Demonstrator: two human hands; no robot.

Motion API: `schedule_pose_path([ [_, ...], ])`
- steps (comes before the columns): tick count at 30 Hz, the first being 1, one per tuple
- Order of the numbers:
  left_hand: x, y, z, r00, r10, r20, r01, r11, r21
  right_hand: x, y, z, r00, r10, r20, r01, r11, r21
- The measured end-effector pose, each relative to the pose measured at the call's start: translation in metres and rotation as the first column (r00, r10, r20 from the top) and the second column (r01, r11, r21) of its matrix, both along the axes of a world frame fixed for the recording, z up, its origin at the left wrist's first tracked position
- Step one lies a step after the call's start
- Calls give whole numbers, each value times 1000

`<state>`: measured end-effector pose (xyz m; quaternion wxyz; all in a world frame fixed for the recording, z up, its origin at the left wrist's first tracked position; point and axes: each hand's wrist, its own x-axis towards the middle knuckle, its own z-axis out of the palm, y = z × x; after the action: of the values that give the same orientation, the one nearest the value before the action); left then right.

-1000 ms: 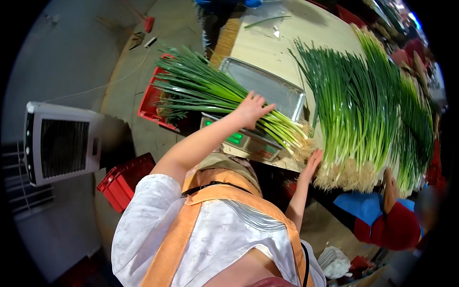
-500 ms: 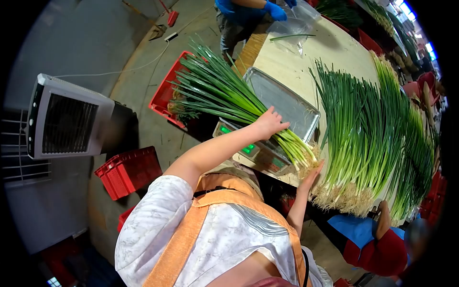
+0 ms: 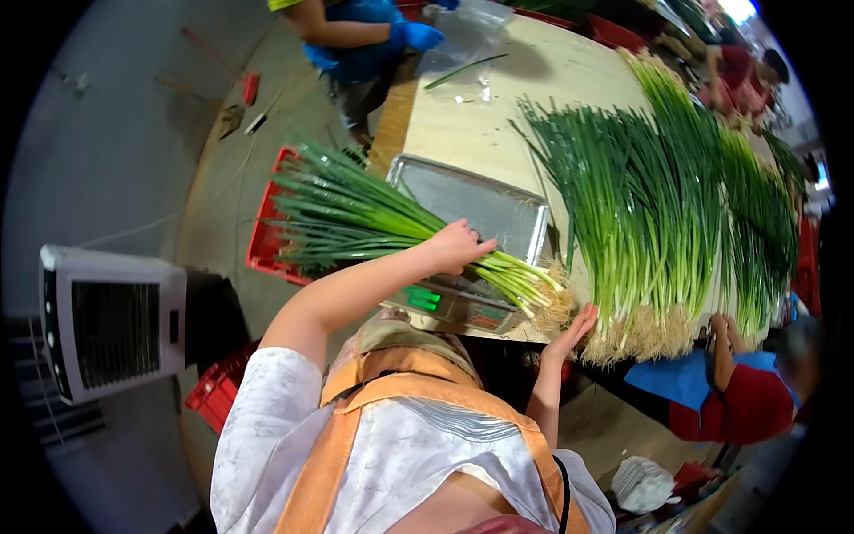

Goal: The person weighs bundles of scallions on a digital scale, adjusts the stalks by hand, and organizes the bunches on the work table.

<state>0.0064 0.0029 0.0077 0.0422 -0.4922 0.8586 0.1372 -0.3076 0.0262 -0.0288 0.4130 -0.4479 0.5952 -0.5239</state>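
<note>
Across a metal scale tray [image 3: 471, 191] lies a bunch of green onions [image 3: 382, 214], its leaves pointing left and its roots right. My left hand [image 3: 461, 246] is closed around the stalks near the white ends. My right hand [image 3: 571, 333] is open, fingers stretched out, between the bunch's roots and a large pile of green onions [image 3: 649, 214] on the table. Below the tray, the scale's green display [image 3: 422, 298] is lit, its figures too blurred to read. The leaf tips reach over a red crate [image 3: 265, 249].
A pale table [image 3: 454, 125] holds the pile and a clear plastic bag [image 3: 463, 40]. A person with a blue glove [image 3: 416, 36] stands at the far side. Another person's red sleeve [image 3: 752, 405] is at right. An air cooler [image 3: 116, 320] stands left, near another red crate [image 3: 213, 392].
The view has shifted. My right hand has moved off the root ends and now sits slightly apart, beside the pile. My left hand stays on the bunch.
</note>
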Motion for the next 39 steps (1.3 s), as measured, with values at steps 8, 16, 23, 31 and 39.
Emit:
schedule_pose_path([
  [8,35,-86,24,995,77,66,-74,996,-39,-20,39,-11,981,-195,-13,195,981,-20],
  [16,86,-182,27,981,192,34,-189,980,-63,-44,113,-20,874,-485,-21,486,874,20],
  [23,159,-228,-94,932,265,249,-304,943,135,-27,152,-19,846,-479,-234,520,839,160],
  [31,149,-228,-87,871,243,427,-322,939,122,10,96,-67,575,189,-796,-9,974,224],
  [39,189,-123,-21,884,272,-380,-376,896,-235,-8,14,-127,397,262,-880,13,957,291],
])
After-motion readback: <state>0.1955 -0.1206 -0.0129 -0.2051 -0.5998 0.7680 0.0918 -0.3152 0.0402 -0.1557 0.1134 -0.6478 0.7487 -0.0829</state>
